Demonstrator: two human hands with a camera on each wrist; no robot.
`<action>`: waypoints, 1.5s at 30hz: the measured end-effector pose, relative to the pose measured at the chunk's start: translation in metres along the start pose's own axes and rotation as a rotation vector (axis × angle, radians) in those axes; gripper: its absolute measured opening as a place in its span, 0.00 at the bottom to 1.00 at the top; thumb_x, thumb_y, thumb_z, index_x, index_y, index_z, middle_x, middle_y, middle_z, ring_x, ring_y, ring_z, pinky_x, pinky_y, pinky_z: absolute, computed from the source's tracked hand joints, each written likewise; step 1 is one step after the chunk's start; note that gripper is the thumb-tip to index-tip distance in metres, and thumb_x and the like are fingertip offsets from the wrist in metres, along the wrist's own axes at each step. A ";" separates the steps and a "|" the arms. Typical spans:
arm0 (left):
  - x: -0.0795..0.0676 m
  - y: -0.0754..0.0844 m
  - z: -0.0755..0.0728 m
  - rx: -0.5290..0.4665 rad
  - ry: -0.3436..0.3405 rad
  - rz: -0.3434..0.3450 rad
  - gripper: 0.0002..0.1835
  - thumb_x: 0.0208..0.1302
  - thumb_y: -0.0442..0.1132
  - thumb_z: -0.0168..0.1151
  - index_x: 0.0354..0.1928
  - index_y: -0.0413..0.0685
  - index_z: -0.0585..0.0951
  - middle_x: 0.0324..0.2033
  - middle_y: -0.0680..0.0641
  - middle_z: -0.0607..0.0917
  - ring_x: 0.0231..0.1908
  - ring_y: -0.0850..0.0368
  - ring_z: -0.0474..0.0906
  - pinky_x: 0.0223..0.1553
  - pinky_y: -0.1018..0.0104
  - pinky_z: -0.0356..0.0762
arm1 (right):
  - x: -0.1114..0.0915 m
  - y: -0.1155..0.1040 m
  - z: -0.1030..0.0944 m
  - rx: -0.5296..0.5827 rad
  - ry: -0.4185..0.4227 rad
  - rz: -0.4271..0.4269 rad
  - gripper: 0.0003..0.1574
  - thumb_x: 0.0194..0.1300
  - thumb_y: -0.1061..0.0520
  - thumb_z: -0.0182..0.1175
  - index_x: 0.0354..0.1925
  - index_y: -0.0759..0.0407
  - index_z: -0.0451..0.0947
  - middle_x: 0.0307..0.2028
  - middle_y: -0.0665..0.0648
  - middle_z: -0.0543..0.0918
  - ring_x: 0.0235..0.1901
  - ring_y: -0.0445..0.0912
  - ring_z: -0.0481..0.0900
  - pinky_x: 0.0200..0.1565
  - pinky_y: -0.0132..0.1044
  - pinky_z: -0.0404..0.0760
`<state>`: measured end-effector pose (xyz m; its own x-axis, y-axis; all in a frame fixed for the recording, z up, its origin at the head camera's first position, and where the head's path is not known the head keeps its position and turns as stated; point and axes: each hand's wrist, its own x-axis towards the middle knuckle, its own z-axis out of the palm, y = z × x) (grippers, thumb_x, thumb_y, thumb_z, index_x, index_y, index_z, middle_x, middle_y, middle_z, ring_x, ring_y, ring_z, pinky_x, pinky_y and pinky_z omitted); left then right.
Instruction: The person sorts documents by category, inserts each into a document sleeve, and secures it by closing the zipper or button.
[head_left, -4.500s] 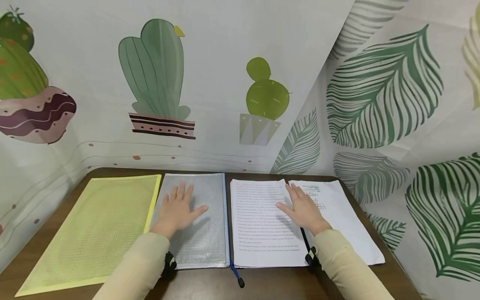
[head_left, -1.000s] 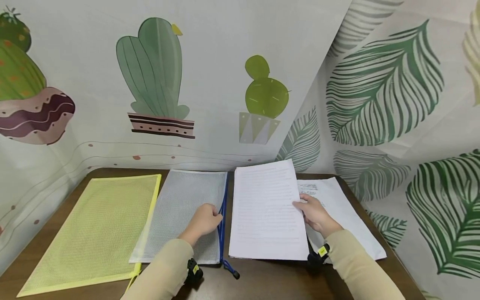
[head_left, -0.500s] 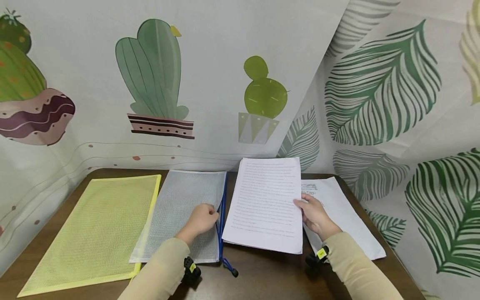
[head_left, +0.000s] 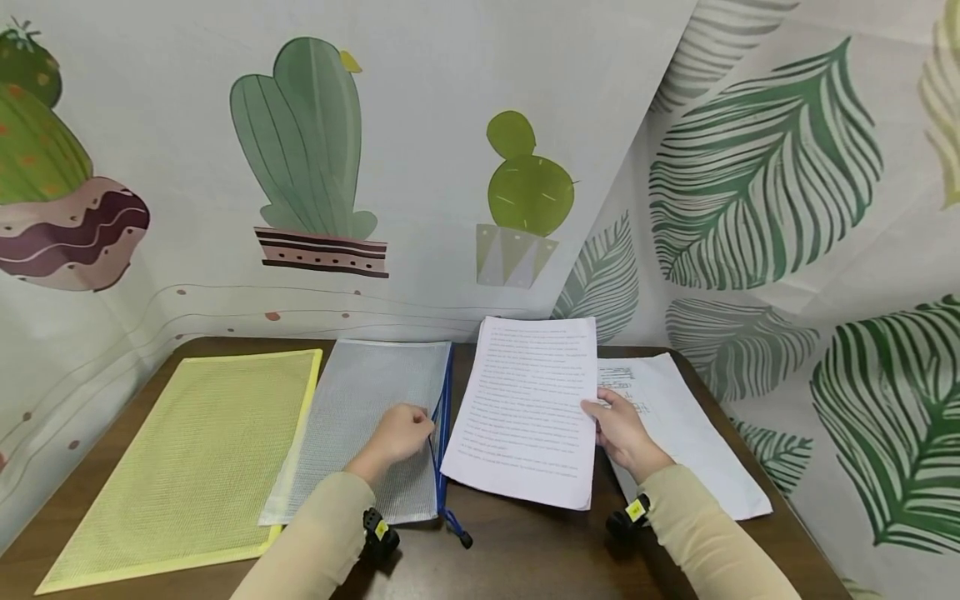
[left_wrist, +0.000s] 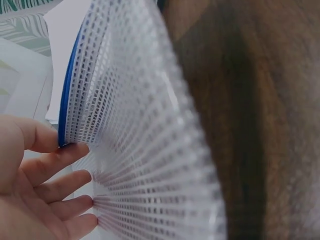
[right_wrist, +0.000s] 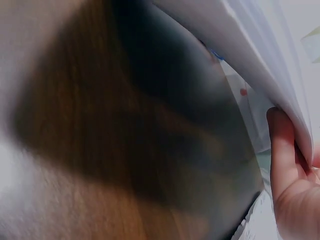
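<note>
My left hand [head_left: 401, 433] pinches the blue-edged opening of a clear mesh zipper pouch [head_left: 367, 375] between thumb and forefinger. In the left wrist view the pouch's blue zipper edge [left_wrist: 65, 100] is held up and the mesh bulges out below it. My right hand [head_left: 626, 429] grips the right edge of a stack of printed paper [head_left: 525, 408], thumb on top and fingers underneath. The right wrist view shows the stack [right_wrist: 240, 45] raised over the table, its shadow below. The stack's lower left corner is close beside the pouch's blue edge.
A yellow mesh pouch [head_left: 187, 458] lies at the left, partly under the clear pouch. Another set of papers [head_left: 690, 442] lies at the right. The brown table [head_left: 525, 558] runs back to a wall hanging [head_left: 427, 167] printed with cacti and leaves.
The left hand has gone from lying spread over the pouch to pinching its opened blue edge. The right hand has lifted the paper stack, which then shifted left towards the pouch.
</note>
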<state>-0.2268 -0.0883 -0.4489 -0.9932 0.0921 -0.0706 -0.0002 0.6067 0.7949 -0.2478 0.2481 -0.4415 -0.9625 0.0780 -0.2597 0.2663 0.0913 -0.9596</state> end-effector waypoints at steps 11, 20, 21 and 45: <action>-0.003 0.005 0.006 0.116 0.039 0.077 0.22 0.57 0.34 0.52 0.07 0.53 0.61 0.12 0.55 0.64 0.12 0.64 0.53 0.13 0.73 0.51 | -0.008 -0.010 0.010 0.067 -0.060 0.005 0.28 0.69 0.62 0.47 0.65 0.68 0.58 0.37 0.55 0.82 0.31 0.42 0.85 0.33 0.36 0.84; -0.005 0.008 0.012 0.150 0.074 0.102 0.23 0.59 0.34 0.53 0.08 0.53 0.60 0.12 0.56 0.63 0.12 0.64 0.54 0.13 0.73 0.50 | -0.007 -0.009 0.021 0.086 -0.101 0.009 0.29 0.66 0.64 0.50 0.62 0.74 0.59 0.34 0.55 0.82 0.29 0.42 0.84 0.32 0.36 0.84; -0.005 0.009 0.012 0.150 0.077 0.102 0.23 0.59 0.34 0.53 0.08 0.54 0.60 0.11 0.56 0.62 0.12 0.64 0.54 0.13 0.73 0.50 | -0.007 -0.008 0.022 0.090 -0.097 0.014 0.28 0.66 0.64 0.50 0.62 0.73 0.60 0.34 0.55 0.83 0.29 0.42 0.84 0.32 0.36 0.84; -0.008 0.011 0.015 0.162 0.082 0.123 0.21 0.59 0.33 0.52 0.11 0.53 0.59 0.12 0.56 0.60 0.13 0.63 0.56 0.13 0.73 0.53 | 0.001 -0.003 0.031 0.013 -0.148 0.049 0.26 0.66 0.62 0.52 0.61 0.68 0.65 0.36 0.57 0.84 0.29 0.45 0.85 0.31 0.38 0.84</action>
<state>-0.2168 -0.0710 -0.4488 -0.9908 0.1124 0.0754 0.1333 0.7145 0.6868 -0.2516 0.2169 -0.4423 -0.9457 -0.0649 -0.3185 0.3133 0.0784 -0.9464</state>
